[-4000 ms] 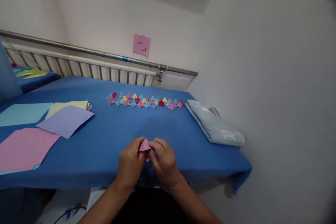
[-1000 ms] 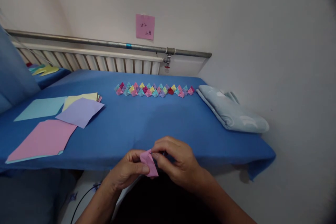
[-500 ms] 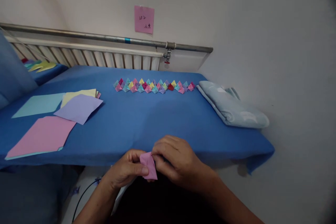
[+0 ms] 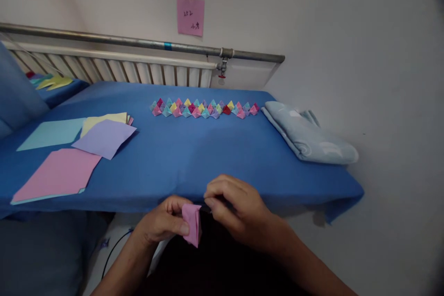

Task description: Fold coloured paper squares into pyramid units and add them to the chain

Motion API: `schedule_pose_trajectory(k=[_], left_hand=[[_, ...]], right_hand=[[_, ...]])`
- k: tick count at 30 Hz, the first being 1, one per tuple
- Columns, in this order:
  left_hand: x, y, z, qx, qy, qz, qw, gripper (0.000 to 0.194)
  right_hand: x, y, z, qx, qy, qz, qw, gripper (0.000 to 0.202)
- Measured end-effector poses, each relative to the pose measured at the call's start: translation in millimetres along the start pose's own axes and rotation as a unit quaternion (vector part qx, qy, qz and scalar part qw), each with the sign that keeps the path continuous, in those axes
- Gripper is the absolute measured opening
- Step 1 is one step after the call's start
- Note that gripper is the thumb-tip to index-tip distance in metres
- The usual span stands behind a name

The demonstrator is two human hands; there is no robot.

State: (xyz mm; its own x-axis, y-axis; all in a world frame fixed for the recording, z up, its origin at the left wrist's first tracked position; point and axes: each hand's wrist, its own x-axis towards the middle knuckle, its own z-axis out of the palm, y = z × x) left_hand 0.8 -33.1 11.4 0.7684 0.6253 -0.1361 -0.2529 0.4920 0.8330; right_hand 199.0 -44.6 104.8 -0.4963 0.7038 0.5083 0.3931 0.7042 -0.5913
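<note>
A small folded piece of pink paper (image 4: pixel 191 224) is pinched in my left hand (image 4: pixel 165 223), the thumb lying across its front face. Its layers part slightly along the right-hand edge. Just right of the paper and apart from it is my right hand (image 4: pixel 237 203), with curled fingers and the thumb tip close to the index finger. Nothing shows between those fingertips. Both hands are in front of the near edge of a bed-like surface with a blue cover (image 4: pixel 163 166).
Across the back run rows of small folded multicoloured paper pieces (image 4: pixel 204 109). Pink sheets (image 4: pixel 57 173), a purple sheet (image 4: pixel 106 138) and a light blue sheet (image 4: pixel 52 133) lie left. A folded blanket (image 4: pixel 308 136) is at right; a radiator (image 4: pixel 138 71) stands behind.
My right hand has come off the pink paper and sits slightly to its right. The paper has turned in my left hand. The view has tilted down a little.
</note>
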Motion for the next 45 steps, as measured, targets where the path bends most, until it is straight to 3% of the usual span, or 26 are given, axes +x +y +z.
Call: schedule_pose_trajectory(k=[5,10,22,39,45], left_hand=[[1,3,3.6,0.035,0.074,0.048,0.996,0.027],[-3,11,8.6,0.128,0.128,0.076,0.981,0.019],[-3,24,16.3,0.271,0.126,0.109,0.948,0.015],[-1,23,19.8,0.232,0.135,0.115,0.956,0.014],[0,17,16.7,0.23,0.145,0.082,0.959,0.017]], right_hand=[[2,-6,-1,0.033,0.023,0.117,0.992,0.012],[1,-12,0,0.038,0.001,0.156,0.987,0.014],[-1,-13,3,0.043,0.014,0.147,0.988,0.006],[-3,-9,11,0.014,0.038,0.123,0.992,0.012],[-2,-4,12,0.017,0.043,0.14,0.989,0.017]])
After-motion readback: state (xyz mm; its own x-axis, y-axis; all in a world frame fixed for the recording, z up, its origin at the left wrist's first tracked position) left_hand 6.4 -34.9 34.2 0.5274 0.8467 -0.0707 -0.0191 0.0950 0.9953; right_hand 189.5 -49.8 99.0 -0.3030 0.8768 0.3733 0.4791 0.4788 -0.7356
